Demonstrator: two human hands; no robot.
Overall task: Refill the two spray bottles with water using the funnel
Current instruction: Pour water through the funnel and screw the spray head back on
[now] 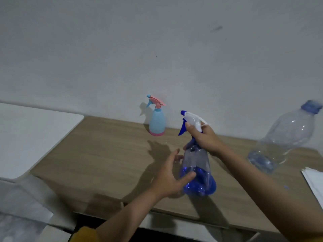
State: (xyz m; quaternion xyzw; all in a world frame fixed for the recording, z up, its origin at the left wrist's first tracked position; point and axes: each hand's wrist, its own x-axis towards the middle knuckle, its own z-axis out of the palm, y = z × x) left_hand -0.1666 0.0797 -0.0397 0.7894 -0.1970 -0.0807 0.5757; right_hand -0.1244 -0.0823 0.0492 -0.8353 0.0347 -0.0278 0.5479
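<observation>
On the wooden desk (108, 154), near the middle, the person has the clear spray bottle with the blue base (198, 173) standing upright. Their right hand (203, 138) is wrapped around the neck just under the white and blue trigger head (191, 122), so that grip is properly clenched on the bottle. The left hand (168, 177) is spread loose at the lower body, thumb touching the plastic, fingers not really closed on anything, more steadying than holding.

Looks to me like they're about to unscrew the sprayer. If so, I'd clamp that left hand firmly round the belly of the bottle and twist from the collar rather than the trigger, since the head can just spin or flex. Keep it planted on the desk so the dip tube comes out straight and doesn't drip around.

The bottle itself is see-through with a blue tinted bottom; I honestly can't tell whether any water is in it. The second one, a small light blue bottle with pink base and pink sprayer (157, 117), stands at the back by the wall (157, 49), cap on, untouched. A big clear water bottle with a blue cap (283, 137) sits off to the right. No funnel in sight from where I'm looking.
</observation>
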